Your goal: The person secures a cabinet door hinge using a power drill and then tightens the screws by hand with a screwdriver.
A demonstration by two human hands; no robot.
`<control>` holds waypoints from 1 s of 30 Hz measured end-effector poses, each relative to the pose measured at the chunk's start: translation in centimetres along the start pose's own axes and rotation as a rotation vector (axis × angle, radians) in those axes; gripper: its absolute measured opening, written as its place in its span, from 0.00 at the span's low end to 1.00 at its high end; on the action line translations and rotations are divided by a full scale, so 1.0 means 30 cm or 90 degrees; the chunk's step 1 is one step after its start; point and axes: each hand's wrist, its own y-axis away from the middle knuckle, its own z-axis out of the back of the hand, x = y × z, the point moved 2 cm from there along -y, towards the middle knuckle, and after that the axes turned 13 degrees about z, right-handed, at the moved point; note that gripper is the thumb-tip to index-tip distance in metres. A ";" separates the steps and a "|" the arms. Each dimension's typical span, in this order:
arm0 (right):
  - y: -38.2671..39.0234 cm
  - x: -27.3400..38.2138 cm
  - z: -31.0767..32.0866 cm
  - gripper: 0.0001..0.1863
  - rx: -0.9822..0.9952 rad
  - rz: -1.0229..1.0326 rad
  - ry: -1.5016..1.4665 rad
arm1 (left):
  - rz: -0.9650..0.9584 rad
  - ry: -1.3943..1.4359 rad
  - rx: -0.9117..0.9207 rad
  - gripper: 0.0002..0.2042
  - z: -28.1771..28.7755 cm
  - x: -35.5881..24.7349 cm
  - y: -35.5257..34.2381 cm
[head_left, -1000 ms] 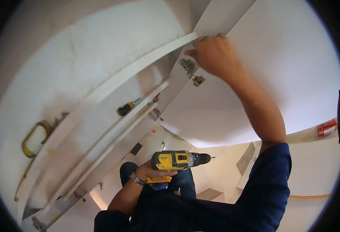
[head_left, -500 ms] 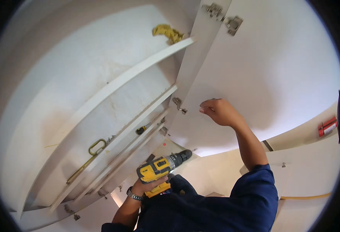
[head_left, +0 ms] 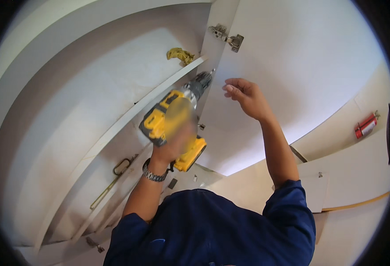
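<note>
A yellow and black cordless drill (head_left: 157, 119) is raised in front of the cabinet, tilted up to the right. My left hand (head_left: 172, 147), with a metal watch at the wrist, is closed round its grip; part of both is blurred. The drill's bit (head_left: 212, 70) points at the cabinet's side panel (head_left: 215, 26), beside the front end of a shelf (head_left: 128, 116). Close to the bit, in front of the white cabinet door (head_left: 283, 66), my right hand (head_left: 246, 95) has thumb and fingers drawn together in a pinch. Whatever they hold is too small to make out.
A metal hinge (head_left: 228, 37) joins the open door to the side panel. A crumpled yellow-green cloth (head_left: 180, 55) lies on the shelf. Lower down lies a long tool with a looped handle (head_left: 122, 166). A red fire extinguisher (head_left: 366, 125) is at the far right.
My left hand has lifted the drill up from low beside my body to the side panel. My right hand has moved up slightly, staying pinched. The view has shifted a little.
</note>
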 end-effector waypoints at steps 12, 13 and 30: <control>-0.061 0.041 -0.133 0.23 -0.109 -0.032 -0.111 | 0.034 0.242 0.039 0.04 -0.017 -0.177 -0.261; -0.063 0.040 -0.128 0.23 -0.103 -0.022 -0.116 | 0.031 0.243 0.040 0.04 -0.018 -0.178 -0.262; -0.163 -0.068 -0.134 0.25 -0.085 -0.039 -0.288 | 0.074 0.140 0.024 0.03 0.002 -0.080 -0.265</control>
